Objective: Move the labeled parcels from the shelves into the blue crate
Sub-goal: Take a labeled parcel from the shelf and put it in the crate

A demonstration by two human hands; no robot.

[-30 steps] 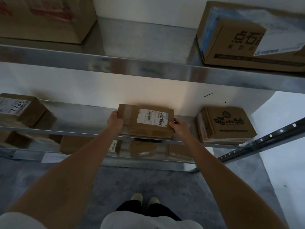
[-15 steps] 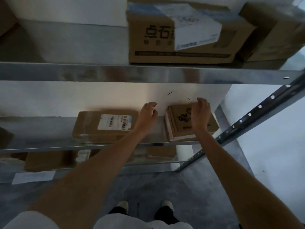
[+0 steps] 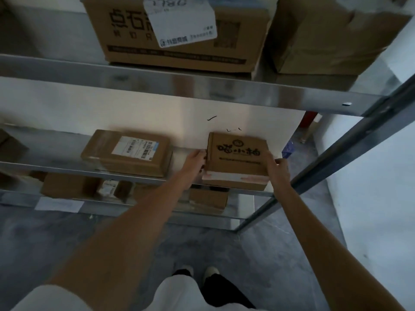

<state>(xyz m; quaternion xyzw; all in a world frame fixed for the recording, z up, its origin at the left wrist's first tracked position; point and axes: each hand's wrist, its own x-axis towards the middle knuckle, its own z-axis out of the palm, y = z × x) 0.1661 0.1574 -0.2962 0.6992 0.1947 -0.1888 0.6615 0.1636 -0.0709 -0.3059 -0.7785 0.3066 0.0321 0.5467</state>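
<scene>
Big steel rack (image 3: 157,86) fills my view, and the printed box (image 3: 238,158) sits at the right end of its middle shelf, front edge poking past the lip. Both my arms are stretched out to it. Left hand (image 3: 195,161) grips its left side with curled fingers, right hand (image 3: 276,169) clamps the right side, thumb up by the top edge.

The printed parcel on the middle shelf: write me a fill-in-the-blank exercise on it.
1. The printed parcel is gripped by ____ hands.
2. The left hand holds the parcel's ____ side.
3. The flat parcel beside it carries a white ____ on top.
4. The right hand holds its ____ side.

Missing words: two; left; label; right
</scene>
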